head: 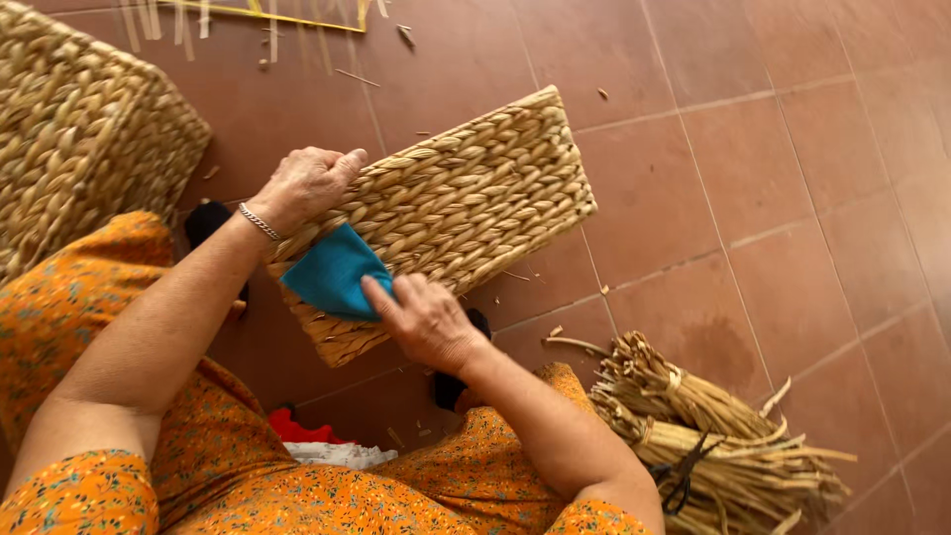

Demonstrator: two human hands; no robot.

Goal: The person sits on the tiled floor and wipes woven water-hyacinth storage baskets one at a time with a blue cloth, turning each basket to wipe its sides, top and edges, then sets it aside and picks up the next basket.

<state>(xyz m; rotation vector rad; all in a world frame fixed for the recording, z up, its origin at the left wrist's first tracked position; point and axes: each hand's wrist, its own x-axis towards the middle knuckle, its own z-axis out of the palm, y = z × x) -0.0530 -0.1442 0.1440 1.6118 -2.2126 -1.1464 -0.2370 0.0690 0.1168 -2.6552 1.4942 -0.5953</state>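
Note:
A rectangular woven straw basket (475,198) lies tilted in front of me over the tiled floor. My left hand (305,184) grips its upper left edge; a thin metal bracelet circles that wrist. My right hand (424,319) presses a blue-green cloth (332,272) flat against the basket's woven side near its lower left corner.
A second, larger woven basket (79,129) stands at the far left. Bundles of dried straw (713,436) with dark scissors on them lie at the lower right. Loose straw strips (248,15) scatter along the top edge. The orange flowered dress (248,476) covers my lap.

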